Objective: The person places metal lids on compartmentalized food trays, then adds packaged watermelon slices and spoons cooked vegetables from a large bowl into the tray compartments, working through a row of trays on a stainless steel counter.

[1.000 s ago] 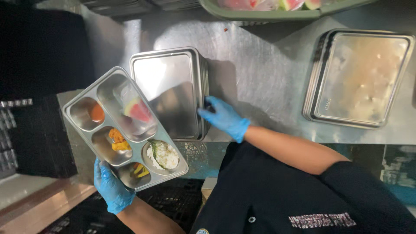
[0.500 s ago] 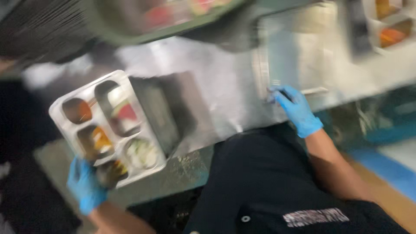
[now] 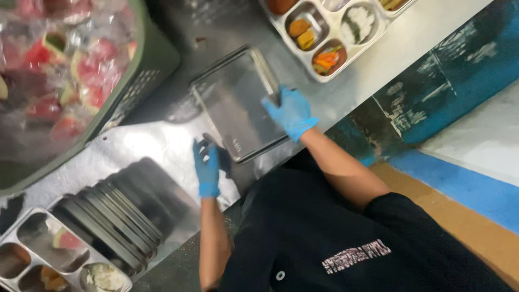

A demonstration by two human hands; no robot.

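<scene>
A flat rectangular steel lid (image 3: 238, 103) lies tilted on the steel counter (image 3: 146, 143), in the middle of the view. My left hand (image 3: 207, 163), in a blue glove, grips its near left corner. My right hand (image 3: 290, 111), also gloved in blue, holds its right edge with the fingers curled over the rim. A filled compartment tray (image 3: 32, 254) with watermelon, rice and other food sits at the bottom left, apart from both hands.
A stack of steel lids (image 3: 130, 208) lies beside the filled tray. A green crate (image 3: 148, 65) of wrapped watermelon slices fills the top left. Another filled tray (image 3: 338, 30) sits at the top right. The counter edge runs diagonally, with a blue and orange floor (image 3: 465, 184) beyond it.
My left hand has let go of the filled tray, which now rests at the left. Both hands have moved right onto one steel lid. The view swung right.
</scene>
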